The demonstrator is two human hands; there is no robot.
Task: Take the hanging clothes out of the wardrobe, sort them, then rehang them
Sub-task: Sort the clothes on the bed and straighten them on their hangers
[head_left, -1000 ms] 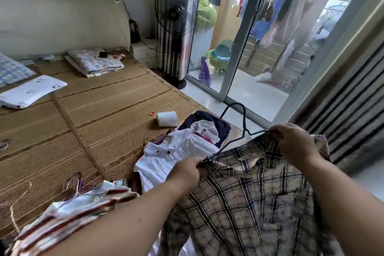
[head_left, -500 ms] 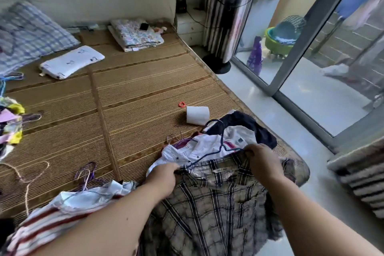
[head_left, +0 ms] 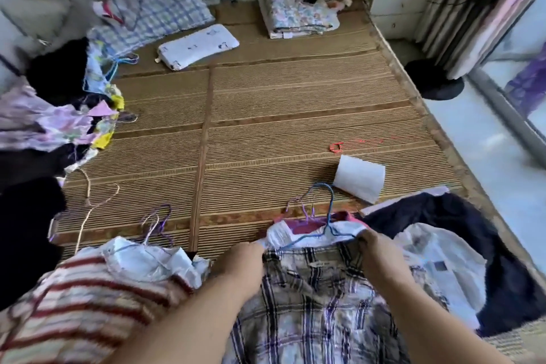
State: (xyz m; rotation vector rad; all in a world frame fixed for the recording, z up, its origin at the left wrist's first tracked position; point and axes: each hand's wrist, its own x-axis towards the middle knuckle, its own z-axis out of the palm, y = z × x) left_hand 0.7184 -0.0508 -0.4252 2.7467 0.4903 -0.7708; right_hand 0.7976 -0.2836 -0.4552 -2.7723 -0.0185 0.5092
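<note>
A plaid shirt [head_left: 313, 304] on a blue wire hanger [head_left: 326, 216] lies at the near edge of the bed. My left hand [head_left: 243, 260] grips its left shoulder and my right hand [head_left: 376, 251] grips its right shoulder. Under it lies a pile with a white shirt [head_left: 443, 269], a pink garment [head_left: 304, 226] and a dark navy garment [head_left: 472, 230]. Left of the pile a red-striped top [head_left: 79, 298] and a pale garment [head_left: 147, 263] lie on purple hangers [head_left: 156, 221]. Several colourful clothes [head_left: 59, 121] are heaped at the bed's left side.
The bed is covered by a woven mat [head_left: 266, 115]. A white roll [head_left: 359, 179] and a small red clip [head_left: 336, 147] lie beyond the pile. Pillows [head_left: 165, 9], a small white pillow [head_left: 198, 46] and a folded blanket [head_left: 298, 10] lie at the head. The fan base [head_left: 434, 80] stands on the floor at right.
The view swung left and down from the balcony door to the bed. Both hands lowered the plaid shirt on its hanger onto the pile of clothes, still gripping its shoulders.
</note>
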